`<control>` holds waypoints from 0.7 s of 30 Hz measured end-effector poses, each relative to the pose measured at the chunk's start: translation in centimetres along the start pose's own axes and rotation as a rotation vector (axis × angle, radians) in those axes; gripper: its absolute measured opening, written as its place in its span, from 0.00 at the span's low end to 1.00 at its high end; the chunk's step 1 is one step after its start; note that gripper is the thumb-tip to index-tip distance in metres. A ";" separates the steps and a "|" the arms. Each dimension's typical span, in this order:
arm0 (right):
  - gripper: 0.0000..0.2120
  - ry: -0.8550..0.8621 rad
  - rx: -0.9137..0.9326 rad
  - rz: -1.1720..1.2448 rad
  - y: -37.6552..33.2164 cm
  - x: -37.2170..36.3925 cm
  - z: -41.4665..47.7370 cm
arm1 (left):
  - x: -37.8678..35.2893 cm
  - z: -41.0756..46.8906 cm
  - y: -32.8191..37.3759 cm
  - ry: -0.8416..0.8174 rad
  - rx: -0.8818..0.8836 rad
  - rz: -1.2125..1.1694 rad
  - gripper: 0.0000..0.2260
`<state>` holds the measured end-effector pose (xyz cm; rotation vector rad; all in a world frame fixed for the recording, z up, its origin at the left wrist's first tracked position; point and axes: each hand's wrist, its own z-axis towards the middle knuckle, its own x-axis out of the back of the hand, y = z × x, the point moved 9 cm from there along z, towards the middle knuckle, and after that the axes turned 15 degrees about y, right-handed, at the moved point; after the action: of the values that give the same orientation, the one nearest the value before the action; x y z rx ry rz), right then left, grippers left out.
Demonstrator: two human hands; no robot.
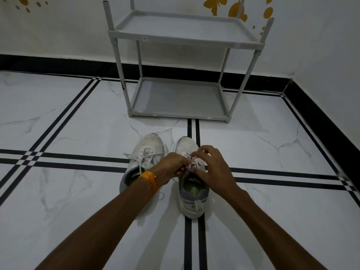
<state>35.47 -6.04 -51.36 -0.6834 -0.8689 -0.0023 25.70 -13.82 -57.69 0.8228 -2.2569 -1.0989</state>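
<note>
Two white sneakers with grey collars stand side by side on the marble floor, toes pointing away from me. Over the right sneaker (191,199) both hands work at the white laces (190,159). My left hand (172,167), with an orange thread band at the wrist, pinches a lace end. My right hand (211,168) pinches the lace from the other side, fingers curled above the tongue. The left sneaker (146,151) lies beside them with its laces loose and spread out; my left wrist hides part of its heel.
A grey two-tier plastic shoe rack (179,114) stands against the white wall straight ahead, both shelves bare. A black skirting runs along the wall, which meets a corner at the right (290,82). White marble floor with black inlay lines spreads on all sides.
</note>
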 end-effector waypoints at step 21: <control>0.08 -0.051 -0.086 -0.201 6.1 0.7 -2.7 | 4.6 0.8 0.4 0.379 -0.473 0.234 0.06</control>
<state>39.45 -2.49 -55.42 -0.6761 -0.9879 -0.2037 21.92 -16.44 -57.06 0.5031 -1.6399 -1.1821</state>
